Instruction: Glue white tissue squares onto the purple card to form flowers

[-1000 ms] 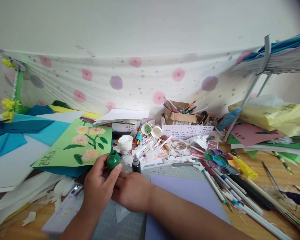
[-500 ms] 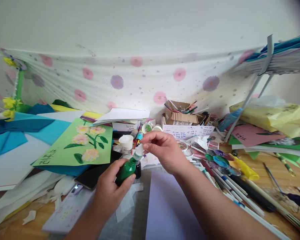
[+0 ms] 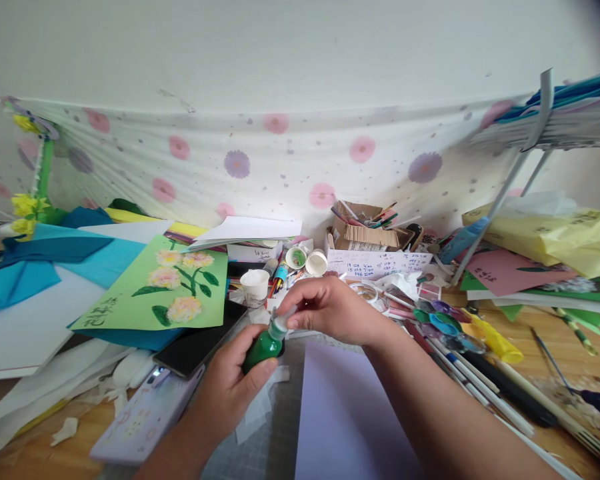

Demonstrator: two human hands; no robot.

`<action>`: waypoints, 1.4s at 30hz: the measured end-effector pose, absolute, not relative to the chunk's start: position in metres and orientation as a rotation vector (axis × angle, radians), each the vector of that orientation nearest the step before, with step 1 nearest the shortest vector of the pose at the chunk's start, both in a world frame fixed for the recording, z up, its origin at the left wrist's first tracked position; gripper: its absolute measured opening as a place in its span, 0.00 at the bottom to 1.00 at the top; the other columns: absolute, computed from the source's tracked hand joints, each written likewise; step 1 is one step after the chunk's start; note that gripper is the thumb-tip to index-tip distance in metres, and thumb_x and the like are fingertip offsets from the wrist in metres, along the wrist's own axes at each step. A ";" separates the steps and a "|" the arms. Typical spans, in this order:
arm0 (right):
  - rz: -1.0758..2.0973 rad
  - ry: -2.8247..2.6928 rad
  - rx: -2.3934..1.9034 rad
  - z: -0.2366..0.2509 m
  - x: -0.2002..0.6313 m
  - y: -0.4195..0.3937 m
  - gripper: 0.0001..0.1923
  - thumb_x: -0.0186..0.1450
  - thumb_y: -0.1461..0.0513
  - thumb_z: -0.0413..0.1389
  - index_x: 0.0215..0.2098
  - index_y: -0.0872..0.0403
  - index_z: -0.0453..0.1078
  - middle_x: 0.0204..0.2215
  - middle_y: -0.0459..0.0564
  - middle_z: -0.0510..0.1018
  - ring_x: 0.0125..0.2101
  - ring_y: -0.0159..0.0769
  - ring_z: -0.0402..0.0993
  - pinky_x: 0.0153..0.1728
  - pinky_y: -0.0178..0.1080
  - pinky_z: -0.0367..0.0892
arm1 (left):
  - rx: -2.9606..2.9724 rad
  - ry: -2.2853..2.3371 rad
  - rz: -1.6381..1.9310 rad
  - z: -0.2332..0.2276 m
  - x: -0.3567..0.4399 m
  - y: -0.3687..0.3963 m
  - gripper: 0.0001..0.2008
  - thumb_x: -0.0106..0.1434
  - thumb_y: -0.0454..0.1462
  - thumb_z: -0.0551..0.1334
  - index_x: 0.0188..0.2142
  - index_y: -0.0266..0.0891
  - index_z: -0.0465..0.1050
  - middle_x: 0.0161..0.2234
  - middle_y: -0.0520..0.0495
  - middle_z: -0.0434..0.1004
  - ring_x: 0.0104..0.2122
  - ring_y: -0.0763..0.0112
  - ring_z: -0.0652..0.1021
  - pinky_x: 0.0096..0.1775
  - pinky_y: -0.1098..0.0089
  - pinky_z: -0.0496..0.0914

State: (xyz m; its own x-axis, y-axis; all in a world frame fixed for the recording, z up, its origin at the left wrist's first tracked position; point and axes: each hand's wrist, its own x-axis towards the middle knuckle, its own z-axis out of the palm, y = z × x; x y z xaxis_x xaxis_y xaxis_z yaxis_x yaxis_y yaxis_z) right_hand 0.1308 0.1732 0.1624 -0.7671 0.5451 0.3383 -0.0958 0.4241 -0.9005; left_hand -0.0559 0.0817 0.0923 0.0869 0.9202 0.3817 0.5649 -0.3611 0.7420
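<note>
Two hands work above a crowded desk (image 3: 525, 373): beyond the fingers stand a white paper cup (image 3: 255, 286) and loose markers, with a lilac paper sheet (image 3: 345, 413) beneath the right wrist. The left hand (image 3: 230, 393) wraps a small, glossy green paint bottle (image 3: 263, 347), tilted rightward. The right hand (image 3: 330, 310) arches over, fingers pinching its pale cap (image 3: 279, 325).
</note>
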 end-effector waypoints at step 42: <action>0.647 -2.389 -0.480 0.164 0.112 0.143 0.13 0.61 0.54 0.59 0.27 0.53 0.66 0.20 0.44 0.73 0.24 0.31 0.69 0.25 0.32 0.59 | 1.548 1.016 1.323 0.080 -0.053 0.083 0.13 0.58 0.47 0.63 0.38 0.42 0.70 0.30 0.49 0.73 0.33 0.66 0.73 0.36 0.68 0.69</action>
